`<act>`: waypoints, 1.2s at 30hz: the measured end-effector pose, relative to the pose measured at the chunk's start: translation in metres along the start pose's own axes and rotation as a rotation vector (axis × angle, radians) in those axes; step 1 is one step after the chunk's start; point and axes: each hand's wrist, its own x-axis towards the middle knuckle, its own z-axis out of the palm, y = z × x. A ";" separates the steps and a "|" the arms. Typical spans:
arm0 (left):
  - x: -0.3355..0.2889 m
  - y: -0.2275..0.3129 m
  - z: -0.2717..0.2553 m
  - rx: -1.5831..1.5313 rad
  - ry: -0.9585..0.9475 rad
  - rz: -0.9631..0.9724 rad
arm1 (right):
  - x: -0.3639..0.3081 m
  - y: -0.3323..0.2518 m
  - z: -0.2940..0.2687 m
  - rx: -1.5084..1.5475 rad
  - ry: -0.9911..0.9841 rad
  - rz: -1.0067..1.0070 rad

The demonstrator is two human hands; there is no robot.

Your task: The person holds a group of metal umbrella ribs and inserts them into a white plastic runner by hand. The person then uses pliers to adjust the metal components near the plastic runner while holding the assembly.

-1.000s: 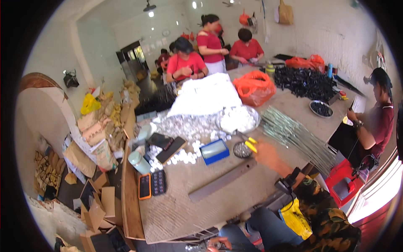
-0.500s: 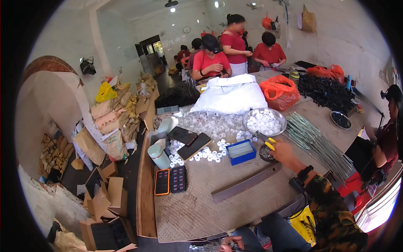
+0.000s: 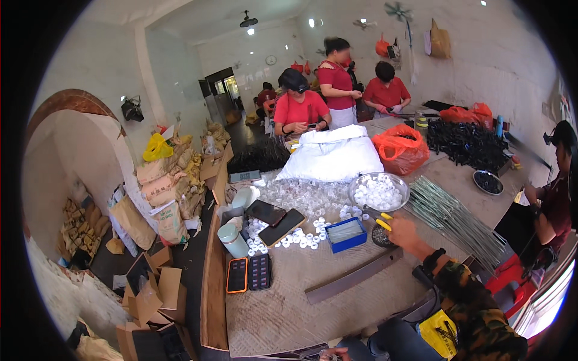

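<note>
My right hand point(image 3: 406, 234) is closed around the yellow-handled pliers point(image 3: 385, 221), their jaws pointing away to the left. Close under them sits a small round dish point(image 3: 380, 236) of tiny dark pieces. Just left of it is a blue box point(image 3: 345, 239) holding thin pale rods. A flat metal bar point(image 3: 354, 277) lies on the table nearer to me. My left hand point(image 3: 338, 354) is low at the picture's bottom edge, mostly cut off, its fingers curled beside thin wires and a clear piece; what it grips is unclear.
White caps fill a metal bowl point(image 3: 406, 201). Long thin metal rods point(image 3: 454, 219) lie to the right. Two phones point(image 3: 282, 228), a pale green flask point(image 3: 233, 242) and clear parts point(image 3: 307, 195) spread leftward. A white sack point(image 3: 331, 156) stands behind. Co-workers sit and stand beyond; another person is at right.
The view has tilted up, so the table sits lower and my left hand is more cut off. My right hand still holds the pliers by the dish. The capped co-worker's hands have lowered.
</note>
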 end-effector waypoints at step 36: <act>-0.035 -0.005 0.020 -0.015 0.005 -0.056 | -0.239 -0.092 -0.114 0.651 0.274 -0.707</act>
